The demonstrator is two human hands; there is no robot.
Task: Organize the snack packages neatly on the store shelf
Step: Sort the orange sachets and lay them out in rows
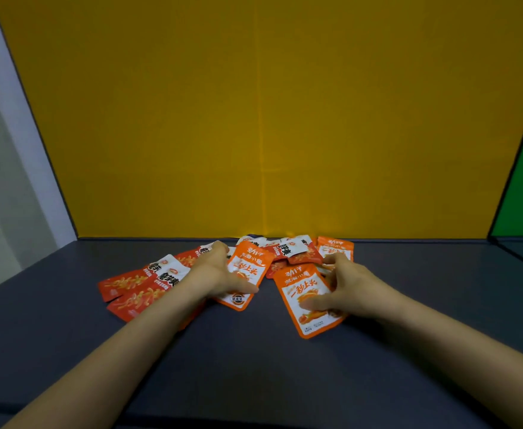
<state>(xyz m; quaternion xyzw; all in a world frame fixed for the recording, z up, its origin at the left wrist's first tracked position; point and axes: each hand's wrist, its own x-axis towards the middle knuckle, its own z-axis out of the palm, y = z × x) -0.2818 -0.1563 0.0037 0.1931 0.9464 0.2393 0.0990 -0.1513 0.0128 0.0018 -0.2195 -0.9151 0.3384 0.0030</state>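
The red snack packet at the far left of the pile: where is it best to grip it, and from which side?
Pinch the left end of the red snack packet, coming from the left. It lies flat on the dark shelf, that end juts out free, and a neighbouring packet overlaps its right part.

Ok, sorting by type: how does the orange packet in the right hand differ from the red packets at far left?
The orange packet has a white middle panel; the red packets have white ends with black characters. The right hand grips the orange packet; no hand grips the red packets. The orange packet lies nearest the person; the red packets overlap, slanted. Both are flat pouches on the dark shelf.
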